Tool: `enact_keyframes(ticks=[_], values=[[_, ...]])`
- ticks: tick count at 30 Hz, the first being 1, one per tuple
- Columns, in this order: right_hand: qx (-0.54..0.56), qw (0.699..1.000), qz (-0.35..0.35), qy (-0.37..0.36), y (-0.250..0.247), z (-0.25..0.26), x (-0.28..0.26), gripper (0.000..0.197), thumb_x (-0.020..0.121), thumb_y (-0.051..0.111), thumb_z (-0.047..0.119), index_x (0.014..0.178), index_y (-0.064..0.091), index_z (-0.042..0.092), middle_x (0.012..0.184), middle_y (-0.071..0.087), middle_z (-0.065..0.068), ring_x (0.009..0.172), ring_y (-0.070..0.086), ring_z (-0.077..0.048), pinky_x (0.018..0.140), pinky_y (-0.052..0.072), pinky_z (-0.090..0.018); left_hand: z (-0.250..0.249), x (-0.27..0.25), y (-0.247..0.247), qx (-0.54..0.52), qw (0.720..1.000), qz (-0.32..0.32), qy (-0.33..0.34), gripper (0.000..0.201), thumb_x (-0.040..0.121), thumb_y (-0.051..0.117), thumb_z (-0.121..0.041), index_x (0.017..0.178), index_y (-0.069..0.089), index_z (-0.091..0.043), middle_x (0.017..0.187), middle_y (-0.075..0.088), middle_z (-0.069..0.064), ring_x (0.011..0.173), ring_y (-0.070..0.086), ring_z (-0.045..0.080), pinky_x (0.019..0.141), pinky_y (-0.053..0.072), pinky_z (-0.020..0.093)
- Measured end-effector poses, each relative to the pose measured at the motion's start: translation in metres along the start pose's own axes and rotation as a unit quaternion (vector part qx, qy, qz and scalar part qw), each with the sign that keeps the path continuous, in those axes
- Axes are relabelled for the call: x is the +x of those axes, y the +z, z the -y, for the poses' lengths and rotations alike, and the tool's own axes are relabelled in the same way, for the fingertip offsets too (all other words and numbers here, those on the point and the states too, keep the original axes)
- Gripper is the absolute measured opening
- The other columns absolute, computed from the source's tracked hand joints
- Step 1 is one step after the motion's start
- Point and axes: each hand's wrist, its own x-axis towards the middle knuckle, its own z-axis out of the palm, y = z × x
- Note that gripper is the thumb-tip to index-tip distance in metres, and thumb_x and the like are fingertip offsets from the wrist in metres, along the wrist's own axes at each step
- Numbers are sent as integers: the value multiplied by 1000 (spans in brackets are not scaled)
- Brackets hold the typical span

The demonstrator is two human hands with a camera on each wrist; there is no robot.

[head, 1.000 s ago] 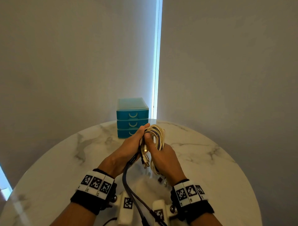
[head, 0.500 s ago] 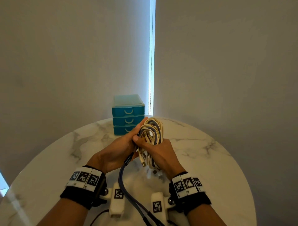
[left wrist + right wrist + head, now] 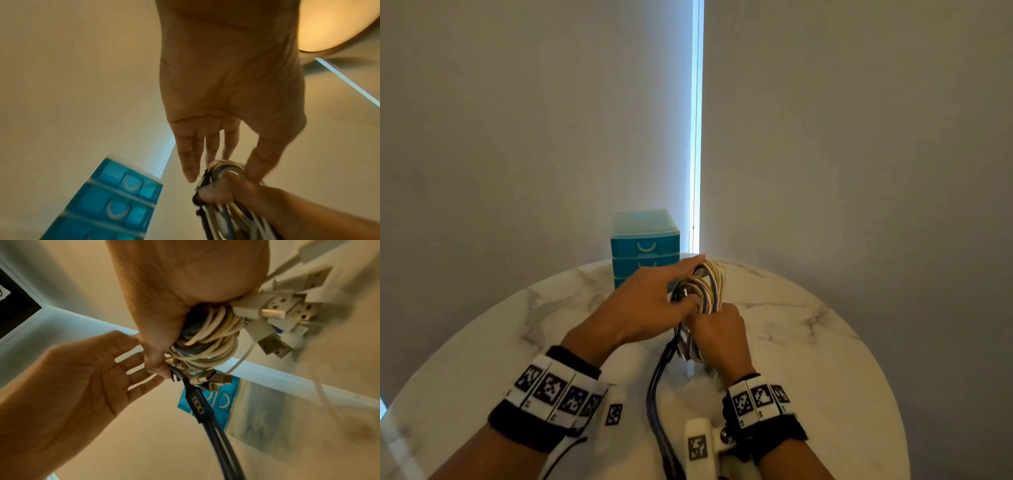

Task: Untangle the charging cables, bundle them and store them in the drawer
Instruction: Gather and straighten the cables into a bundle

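A coil of cream, white and blue charging cables is held upright over the marble table. My right hand grips the coil's lower part, thumb wrapped across the strands. My left hand lies against the coil's left side and top with straight, spread fingers, its palm open. Several USB plugs stick out below my right fist. A dark cable hangs from the bundle toward me. The blue three-drawer unit stands just behind the hands with its drawers closed.
The round table ends at a grey wall right behind the drawer unit, where a bright vertical window slit runs up. Bare marble lies to the left and right of my hands.
My left hand has let go of the strands it pinched, opened its fingers and slid up over the coil's top. My right hand has kept its grip lower on the bundle.
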Motion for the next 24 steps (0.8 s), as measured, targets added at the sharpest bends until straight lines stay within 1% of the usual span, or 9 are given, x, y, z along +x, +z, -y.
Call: enact_keyframes(ticks=[3,7,12,14,16,18,20,21,24], values=[[-8,1000,25,-16,-2,-1,-2,30,82,74,35,58,61,22,59,68,-5,55,59,-16,60,52,-37,-5,14,-10,153,987,6,48,78,101,68,-45,166,24,-47,163,49,-14,146,49,13,118,43,38],[7,998,43,-39,-2,1,-3,36,69,77,63,63,69,28,61,71,3,54,62,-6,61,56,-32,-3,28,-32,315,939,11,135,74,96,65,-64,162,33,-51,157,57,-11,140,57,15,112,49,42],[22,995,86,-49,-3,3,0,36,80,85,55,69,71,23,61,72,2,55,66,-8,66,63,-35,-12,41,-54,545,802,77,232,73,102,59,-59,164,38,-27,136,73,0,116,74,25,86,62,44],[32,994,92,-49,-3,5,0,39,82,87,53,65,65,26,53,64,6,47,56,-3,58,54,-29,-22,43,-58,637,714,140,255,76,106,63,-41,167,25,-17,143,66,6,124,70,30,94,60,49],[35,995,82,-39,-4,6,2,42,82,87,57,66,63,26,48,60,8,41,52,-2,52,49,-24,-33,42,-57,666,681,193,235,72,111,55,-32,168,15,-15,156,53,9,137,61,33,109,52,49],[54,996,68,-27,-5,8,1,47,81,89,55,63,58,25,43,55,9,37,47,-2,47,44,-19,-37,43,-50,607,749,177,197,60,111,53,-35,164,29,-20,154,56,4,136,62,28,110,50,44],[83,993,71,-38,-6,7,-2,48,81,92,48,61,55,23,44,53,9,39,44,-2,48,43,-18,-33,44,-42,406,895,103,157,53,105,65,-32,155,47,-30,144,64,-2,127,66,23,107,53,42],[80,992,70,-65,-4,2,1,43,81,92,45,63,60,22,49,57,8,42,47,-2,52,44,-19,-31,46,-40,319,935,89,128,62,99,71,-24,155,48,-35,146,63,-5,126,65,22,107,53,44],[85,985,103,-107,-2,9,-7,24,82,92,41,78,73,27,65,71,6,55,60,-1,62,50,-18,-27,54,-38,208,966,142,60,89,86,73,-5,158,40,-49,153,56,-8,128,59,16,110,52,39]])
